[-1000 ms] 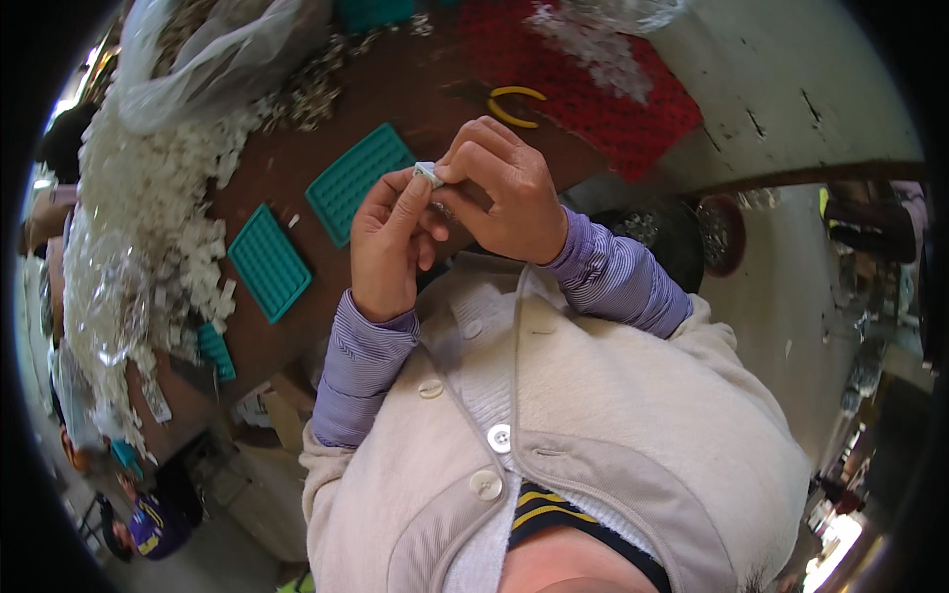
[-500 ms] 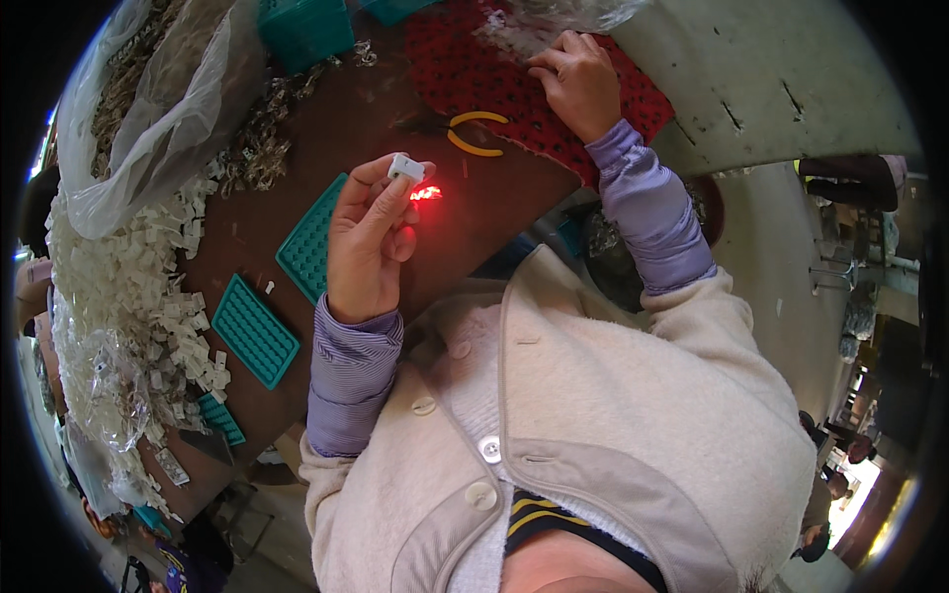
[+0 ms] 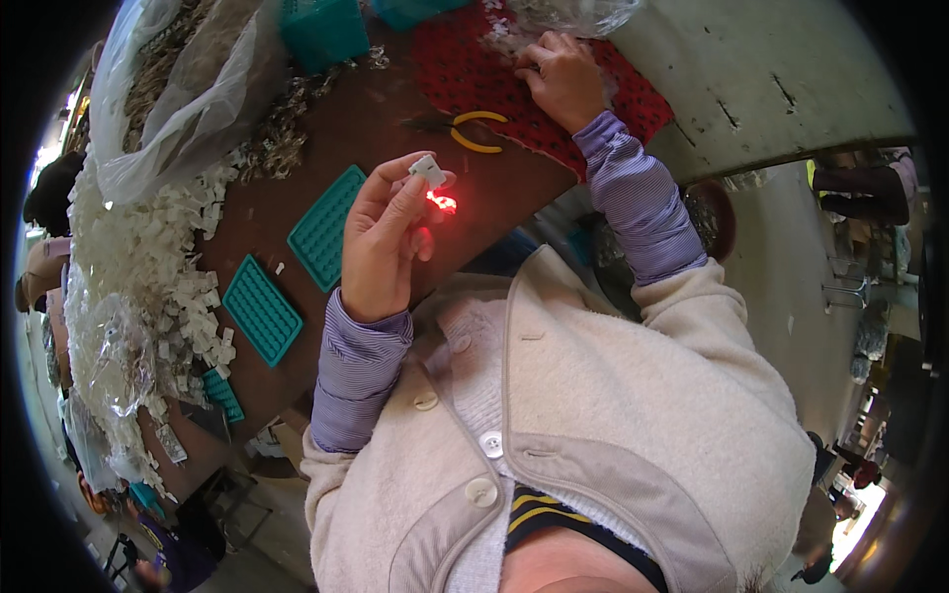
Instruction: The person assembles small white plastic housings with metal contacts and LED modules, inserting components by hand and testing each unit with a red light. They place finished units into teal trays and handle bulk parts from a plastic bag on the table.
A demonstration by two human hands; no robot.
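A small white plastic part (image 3: 428,168) is pinched between the thumb and fingertips of the left hand (image 3: 381,242), held up above the brown surface (image 3: 386,128), clear of it. Just below the part, at the fingertips, a small red light (image 3: 442,204) glows; whether it belongs to the part or to a second piece in the same hand cannot be told. The left grip is closed on the part.

The right hand (image 3: 565,74) is stretched out to the far edge of the surface, resting fingers-down on a red mat (image 3: 465,74) among loose white pieces by a clear plastic bag (image 3: 573,15). Whether its grip is closed on anything cannot be told. Yellow-handled pliers (image 3: 474,130) lie on the mat's near edge, between the two hands.

The step in hand appears to be a check of the lit part while a further piece is fetched. It is done well if the part is kept level and steady in the pinch, with the lit side left uncovered, and if one piece only is lifted from the mat. Teal moulded trays (image 3: 321,227) lie at the left, beside a heap of white pieces (image 3: 129,267).
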